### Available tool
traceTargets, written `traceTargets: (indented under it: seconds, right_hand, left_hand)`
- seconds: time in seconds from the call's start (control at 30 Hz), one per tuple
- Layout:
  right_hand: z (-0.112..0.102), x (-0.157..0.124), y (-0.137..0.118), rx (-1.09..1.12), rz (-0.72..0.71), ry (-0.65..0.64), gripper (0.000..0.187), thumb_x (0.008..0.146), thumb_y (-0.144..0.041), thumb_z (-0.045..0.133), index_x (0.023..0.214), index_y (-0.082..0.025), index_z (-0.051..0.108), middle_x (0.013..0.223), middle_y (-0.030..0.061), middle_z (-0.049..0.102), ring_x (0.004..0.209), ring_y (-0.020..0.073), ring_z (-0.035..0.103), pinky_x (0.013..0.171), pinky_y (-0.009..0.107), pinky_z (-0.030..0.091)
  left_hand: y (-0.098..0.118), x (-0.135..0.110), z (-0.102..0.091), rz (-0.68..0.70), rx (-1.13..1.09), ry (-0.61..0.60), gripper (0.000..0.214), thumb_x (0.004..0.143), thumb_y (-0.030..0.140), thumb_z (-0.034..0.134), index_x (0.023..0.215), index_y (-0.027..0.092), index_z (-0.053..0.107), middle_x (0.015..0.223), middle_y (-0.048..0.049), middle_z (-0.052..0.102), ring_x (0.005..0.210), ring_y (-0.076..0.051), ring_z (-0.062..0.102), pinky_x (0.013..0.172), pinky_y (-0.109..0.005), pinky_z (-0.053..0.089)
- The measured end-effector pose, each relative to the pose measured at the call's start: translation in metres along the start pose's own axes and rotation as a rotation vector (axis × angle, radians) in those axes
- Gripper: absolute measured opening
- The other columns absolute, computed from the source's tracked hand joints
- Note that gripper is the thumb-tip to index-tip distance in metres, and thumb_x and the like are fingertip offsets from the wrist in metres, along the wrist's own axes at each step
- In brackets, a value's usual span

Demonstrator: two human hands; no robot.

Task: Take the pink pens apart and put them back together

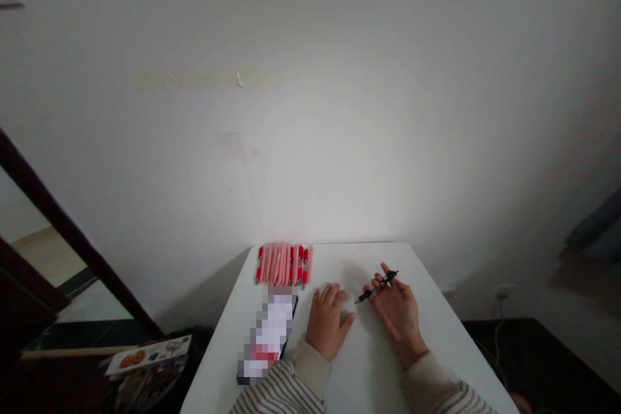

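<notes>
Resting beside the unreadable phone screen (272, 328), the left hand (326, 323) is lying thumb-apart; the right hand (398, 314) is clasping a pen (388, 277).

The tabletop (359, 369) looks smooth, the black pen (365, 295) plastic, the striped sleeves (279, 391) cloth, the wall (339, 110) matt.

Single head-worn camera, facing forward and down: far wall (349, 110) fills most of the view, desk (359, 375) near.
</notes>
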State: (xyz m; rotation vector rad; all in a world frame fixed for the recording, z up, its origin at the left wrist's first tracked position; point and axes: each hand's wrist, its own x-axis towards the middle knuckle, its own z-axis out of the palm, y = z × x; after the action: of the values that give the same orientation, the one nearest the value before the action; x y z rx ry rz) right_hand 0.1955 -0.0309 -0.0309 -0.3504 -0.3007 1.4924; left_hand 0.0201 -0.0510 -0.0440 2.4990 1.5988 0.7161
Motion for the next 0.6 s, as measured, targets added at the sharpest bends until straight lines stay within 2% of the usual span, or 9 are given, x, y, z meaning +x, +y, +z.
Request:
traceTargets:
  seconds: [0.17, 0.33, 0.43, 0.5, 0.6]
  right_hand:
    - [-0.002, 0.003, 0.006, -0.22, -0.089, 0.099, 0.046, 0.064, -0.022, 0.072, 0.108, -0.03, 0.059, 0.085, -0.0049, 0.057, 0.078, 0.0109, 0.056, 0.085, 0.039, 0.051]
    - [-0.005, 0.01, 0.009, -0.519, -0.195, 0.088, 0.054, 0.065, -0.033, 0.075, 0.115, -0.029, 0.058, 0.095, -0.0017, 0.058, 0.086, 0.015, 0.057, 0.08, 0.04, 0.054]
    - [-0.006, 0.016, 0.003, -0.886, -0.312, 0.057, 0.053, 0.071, -0.041, 0.068, 0.121, -0.025, 0.056, 0.1, 0.0029, 0.059, 0.085, 0.0173, 0.057, 0.072, 0.039, 0.055]
    - [-0.007, 0.019, -0.003, -1.211, -0.465, 0.056, 0.049, 0.075, -0.041, 0.062, 0.121, -0.024, 0.057, 0.1, 0.005, 0.059, 0.079, 0.0173, 0.056, 0.068, 0.037, 0.054]
    - [-0.008, 0.021, -0.012, -1.653, -0.615, -0.076, 0.035, 0.085, -0.032, 0.05, 0.117, -0.022, 0.062, 0.095, 0.0064, 0.061, 0.086, 0.0187, 0.056, 0.083, 0.037, 0.047]
  left_hand:
    - [0.0, -0.002, 0.002, -0.008, -0.009, 0.013, 0.045, 0.082, 0.035, 0.056, 0.125, 0.023, 0.05, 0.139, -0.0059, 0.049, 0.132, -0.025, 0.039, 0.112, -0.055, 0.029]
    - [0.0, -0.002, 0.003, -0.011, -0.018, 0.023, 0.043, 0.083, 0.037, 0.055, 0.125, 0.024, 0.05, 0.138, -0.0053, 0.049, 0.132, -0.025, 0.039, 0.113, -0.054, 0.028]
    - [0.0, -0.002, 0.003, -0.011, -0.015, 0.03, 0.042, 0.083, 0.037, 0.055, 0.124, 0.024, 0.051, 0.137, -0.0054, 0.05, 0.132, -0.024, 0.039, 0.113, -0.054, 0.029]
    - [-0.001, -0.002, 0.003, -0.011, -0.009, 0.027, 0.042, 0.083, 0.035, 0.056, 0.123, 0.024, 0.051, 0.137, -0.0055, 0.05, 0.132, -0.024, 0.039, 0.113, -0.054, 0.028]
    - [-0.001, -0.002, 0.003, -0.007, 0.0, 0.013, 0.043, 0.083, 0.033, 0.056, 0.124, 0.023, 0.05, 0.138, -0.006, 0.05, 0.132, -0.025, 0.039, 0.113, -0.055, 0.028]
